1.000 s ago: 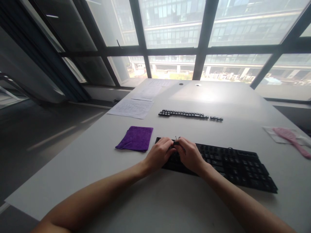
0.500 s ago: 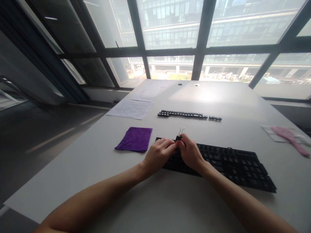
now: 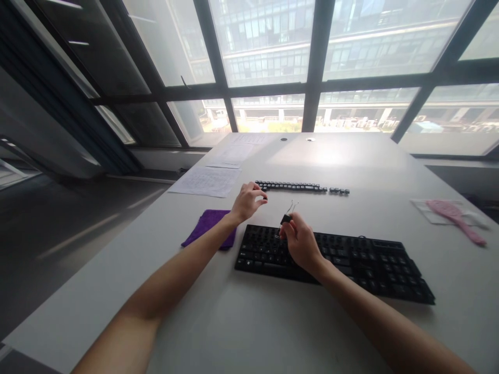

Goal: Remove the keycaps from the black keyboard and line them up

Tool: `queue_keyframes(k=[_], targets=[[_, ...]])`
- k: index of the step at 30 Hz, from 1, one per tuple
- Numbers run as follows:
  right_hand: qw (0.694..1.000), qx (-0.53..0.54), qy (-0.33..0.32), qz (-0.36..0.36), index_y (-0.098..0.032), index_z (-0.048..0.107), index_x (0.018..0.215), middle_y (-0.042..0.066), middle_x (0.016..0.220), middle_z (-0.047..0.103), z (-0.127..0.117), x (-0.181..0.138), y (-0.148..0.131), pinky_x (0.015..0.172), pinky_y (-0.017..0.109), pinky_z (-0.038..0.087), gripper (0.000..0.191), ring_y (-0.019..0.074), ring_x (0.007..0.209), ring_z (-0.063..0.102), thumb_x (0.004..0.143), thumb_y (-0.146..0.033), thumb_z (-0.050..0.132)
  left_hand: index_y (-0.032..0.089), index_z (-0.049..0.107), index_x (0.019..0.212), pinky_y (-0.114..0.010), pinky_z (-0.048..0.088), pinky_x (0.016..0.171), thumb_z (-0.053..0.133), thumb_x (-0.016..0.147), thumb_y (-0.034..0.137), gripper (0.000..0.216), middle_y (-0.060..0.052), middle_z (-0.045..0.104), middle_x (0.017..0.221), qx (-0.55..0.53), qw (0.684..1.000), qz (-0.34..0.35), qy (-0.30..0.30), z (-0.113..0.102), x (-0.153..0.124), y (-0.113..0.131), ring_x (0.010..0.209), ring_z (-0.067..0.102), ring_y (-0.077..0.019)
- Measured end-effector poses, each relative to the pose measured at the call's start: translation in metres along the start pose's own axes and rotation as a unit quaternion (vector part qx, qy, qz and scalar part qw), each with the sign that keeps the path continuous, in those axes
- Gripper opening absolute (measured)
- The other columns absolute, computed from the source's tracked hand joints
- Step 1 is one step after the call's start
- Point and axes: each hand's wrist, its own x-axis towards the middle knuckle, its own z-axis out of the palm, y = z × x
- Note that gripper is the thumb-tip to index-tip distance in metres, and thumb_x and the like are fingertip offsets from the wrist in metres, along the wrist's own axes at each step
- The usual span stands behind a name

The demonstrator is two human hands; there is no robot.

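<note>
A black keyboard (image 3: pixel 362 259) lies across the near part of the table, with several keycaps off its upper left area. Above it, my right hand (image 3: pixel 302 239) is closed around a keycap puller (image 3: pixel 286 218), whose thin metal wires stick out at the top and bottom. My left hand (image 3: pixel 247 201) is off the keyboard, near the left end of a row of loose black keycaps (image 3: pixel 296 186). Its thumb and forefinger pinch a small black keycap (image 3: pixel 265 197), mostly covered by the fingertips.
A folded purple cloth (image 3: pixel 206 227) lies left of the keyboard, partly under my left forearm. Printed papers (image 3: pixel 206 181) lie along the table's left edge. At the right, a pink hairbrush-like object (image 3: pixel 448 210) rests on something white. Large windows stand beyond the table (image 3: pixel 218 322).
My left hand has left the keyboard and moved up and left towards the keycap row, carrying a keycap. My right hand stays over the keyboard with the keycap puller.
</note>
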Motion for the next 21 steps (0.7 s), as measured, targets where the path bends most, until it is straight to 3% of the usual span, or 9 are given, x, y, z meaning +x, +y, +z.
queue_keyframes(k=[6,13,21], targets=[[1.000,-0.005,0.005,-0.002,-0.023,0.047,0.087,-0.002,0.069,0.060,-0.001,0.000,0.000,0.064,0.026,0.040,0.011,0.0155,0.062,0.057,0.097,-0.024,0.043,0.026,0.080,0.088,-0.037,0.048,0.092,0.077,0.079,0.024,0.010,-0.006,0.060,0.102,0.021,0.999,0.030,-0.039,0.035,0.030,-0.024,0.102,0.048,-0.0250],[1.000,0.000,0.001,-0.001,-0.023,0.049,0.088,-0.001,0.071,0.061,0.000,0.001,0.004,0.063,0.026,0.040,0.010,0.0160,0.063,0.057,0.097,-0.024,0.044,0.026,0.077,0.104,-0.037,0.048,0.093,0.077,0.079,0.026,0.025,-0.006,0.060,0.104,0.030,0.999,0.036,-0.004,0.039,0.025,-0.028,0.100,0.048,-0.0240],[1.000,0.000,0.000,0.001,-0.023,0.049,0.088,-0.001,0.071,0.062,0.001,0.001,0.004,0.064,0.027,0.042,0.009,0.0164,0.064,0.058,0.096,-0.024,0.044,0.025,0.079,0.090,-0.036,0.049,0.090,0.073,0.082,0.023,0.010,-0.007,0.059,0.103,0.043,0.999,0.030,0.015,0.043,0.030,-0.026,0.101,0.048,-0.0241]])
